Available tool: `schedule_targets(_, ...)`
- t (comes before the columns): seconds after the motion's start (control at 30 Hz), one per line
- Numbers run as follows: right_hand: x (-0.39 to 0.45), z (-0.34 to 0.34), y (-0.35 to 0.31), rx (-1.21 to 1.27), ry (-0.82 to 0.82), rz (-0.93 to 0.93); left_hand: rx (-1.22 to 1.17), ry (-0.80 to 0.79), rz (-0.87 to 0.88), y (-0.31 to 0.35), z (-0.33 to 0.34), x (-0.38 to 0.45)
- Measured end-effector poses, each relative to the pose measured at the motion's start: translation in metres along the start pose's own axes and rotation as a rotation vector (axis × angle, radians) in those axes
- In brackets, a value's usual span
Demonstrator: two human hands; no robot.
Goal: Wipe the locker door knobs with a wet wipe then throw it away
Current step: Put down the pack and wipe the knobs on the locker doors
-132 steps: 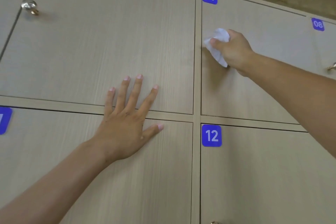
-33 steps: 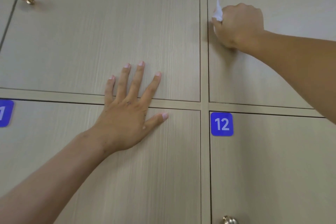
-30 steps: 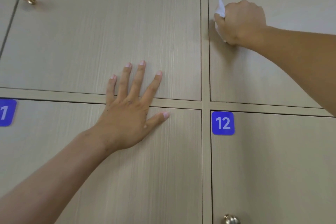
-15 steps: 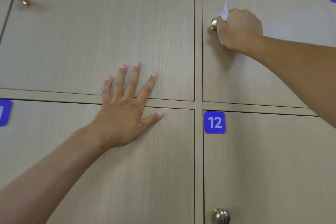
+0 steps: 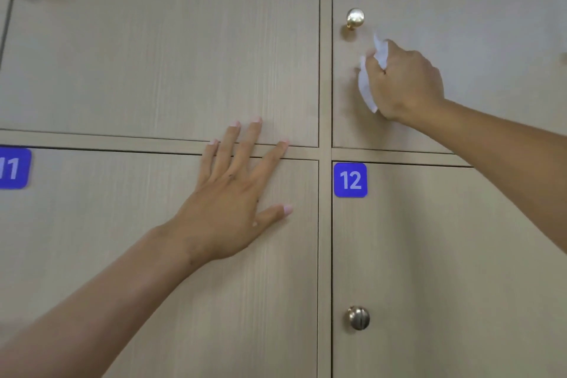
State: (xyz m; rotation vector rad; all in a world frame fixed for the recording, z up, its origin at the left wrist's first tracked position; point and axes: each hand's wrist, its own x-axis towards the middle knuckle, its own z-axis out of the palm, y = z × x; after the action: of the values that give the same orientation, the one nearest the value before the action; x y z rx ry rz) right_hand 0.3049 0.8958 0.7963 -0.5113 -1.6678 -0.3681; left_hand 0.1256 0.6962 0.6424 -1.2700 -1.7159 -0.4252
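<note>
The left hand [image 5: 228, 209] lies flat on the matte, wood-grain doors [image 5: 159, 49], fingers straight and spread. Below label 12 [image 5: 350, 180] sits a round steel knob [image 5: 358, 317]. Farther up, the right hand [image 5: 405, 81] is curled round a crumpled white wipe [image 5: 366, 86] — just below a shiny brass knob [image 5: 355, 18], apart from it.

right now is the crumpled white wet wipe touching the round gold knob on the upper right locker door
No, the white wet wipe in the right hand sits below the gold knob, with bare door between them.
</note>
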Motion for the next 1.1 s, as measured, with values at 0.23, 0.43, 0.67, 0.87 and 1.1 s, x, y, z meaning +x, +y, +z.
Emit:
schedule_targets(0.23,-0.088,0.002,-0.006,0.151,-0.072,0.028,-0.045,-0.042,0.039,0.028,0.022,-0.032)
schedule_targets(0.43,-0.184,0.011,-0.012,0.273,-0.201,-0.019,-0.016,-0.01,0.026,0.045,0.047,-0.065)
schedule_targets(0.67,-0.272,0.015,-0.001,0.553,-0.284,0.169,0.058,-0.002,-0.006,0.047,0.068,-0.091)
schedule_targets(0.87,-0.309,0.006,0.012,0.733,-0.349,0.408,0.186,0.002,0.024,0.04,0.081,-0.095)
schedule_targets(1.1,-0.316,0.007,0.006,0.817,-0.497,0.39,0.229,0.034,0.034,0.041,0.085,-0.095)
